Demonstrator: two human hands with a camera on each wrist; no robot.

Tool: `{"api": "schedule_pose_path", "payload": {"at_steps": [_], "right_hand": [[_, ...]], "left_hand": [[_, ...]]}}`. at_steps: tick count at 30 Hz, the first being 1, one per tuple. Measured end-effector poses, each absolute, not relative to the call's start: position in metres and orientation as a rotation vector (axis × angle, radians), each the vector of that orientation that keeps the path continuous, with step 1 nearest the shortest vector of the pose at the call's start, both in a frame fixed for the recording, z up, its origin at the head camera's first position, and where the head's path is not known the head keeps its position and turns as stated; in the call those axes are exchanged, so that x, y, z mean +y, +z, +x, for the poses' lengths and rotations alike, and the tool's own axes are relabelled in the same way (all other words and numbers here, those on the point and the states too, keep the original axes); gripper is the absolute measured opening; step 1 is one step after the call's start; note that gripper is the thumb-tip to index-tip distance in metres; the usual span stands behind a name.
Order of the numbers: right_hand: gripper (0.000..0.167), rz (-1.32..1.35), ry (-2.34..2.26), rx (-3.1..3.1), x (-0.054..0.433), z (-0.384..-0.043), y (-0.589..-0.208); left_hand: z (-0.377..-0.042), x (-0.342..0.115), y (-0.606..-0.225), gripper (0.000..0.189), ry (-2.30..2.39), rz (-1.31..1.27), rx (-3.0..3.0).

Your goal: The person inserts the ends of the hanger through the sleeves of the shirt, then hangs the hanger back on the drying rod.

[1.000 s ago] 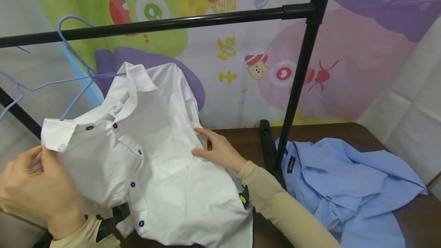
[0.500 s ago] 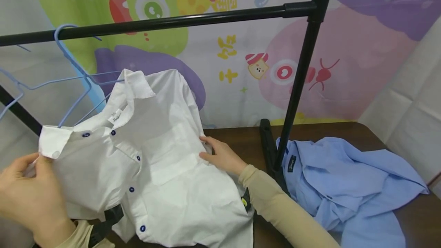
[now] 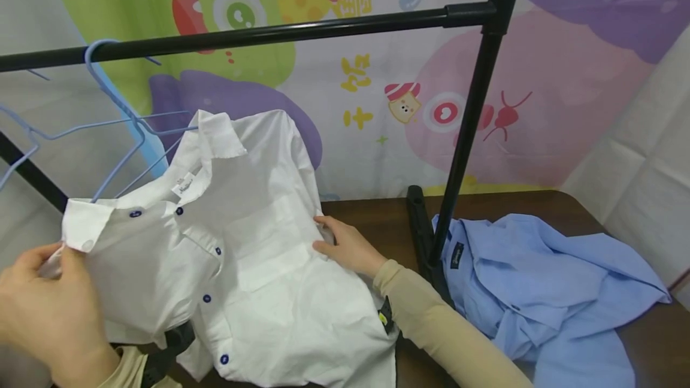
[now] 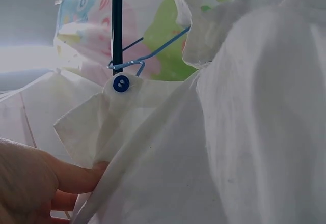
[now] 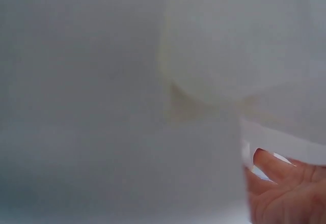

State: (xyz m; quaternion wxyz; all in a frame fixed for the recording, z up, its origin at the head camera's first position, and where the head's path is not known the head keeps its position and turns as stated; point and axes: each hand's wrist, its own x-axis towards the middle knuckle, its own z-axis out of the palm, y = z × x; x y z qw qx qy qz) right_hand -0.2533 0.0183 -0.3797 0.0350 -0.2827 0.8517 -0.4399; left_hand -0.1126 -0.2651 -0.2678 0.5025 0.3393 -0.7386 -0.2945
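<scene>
The left grip (image 3: 51, 307) pinches the white shirt (image 3: 280, 292) below the rail (image 3: 323, 30); whether the right grip (image 3: 350, 249) grasps its side, I cannot tell. This looks like settling it on the hanger (image 3: 135, 120); next calls for evening the shoulders.

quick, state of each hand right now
Left hand: closed, pinching the white shirt near its collar.
Right hand: touching the shirt's side; grip can't be told.

The shirt (image 3: 264, 244) is white, its buttons (image 3: 207, 299) dark blue, its tiny tag (image 3: 183, 185) maybe white too. The hanger (image 3: 127, 109) is blue. The backdrop (image 3: 377, 166) has green, purple and pink blobs.
</scene>
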Motion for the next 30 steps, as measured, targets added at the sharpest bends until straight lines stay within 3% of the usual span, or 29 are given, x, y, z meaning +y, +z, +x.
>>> {"api": "schedule_pose_path", "payload": {"at_steps": [15, 30], "right_hand": [[0.053, -0.843, -1.294, 2.759, 0.018, -0.248, -0.373], [0.054, -0.776, -1.316, 2.837, 0.026, -0.222, -0.341]], "left_hand": [[-0.115, -0.262, -0.268, 0.027, -0.724, 0.795, -1.717], [-0.106, -0.246, -0.266, 0.031, -0.654, 0.661, -1.694]]}}
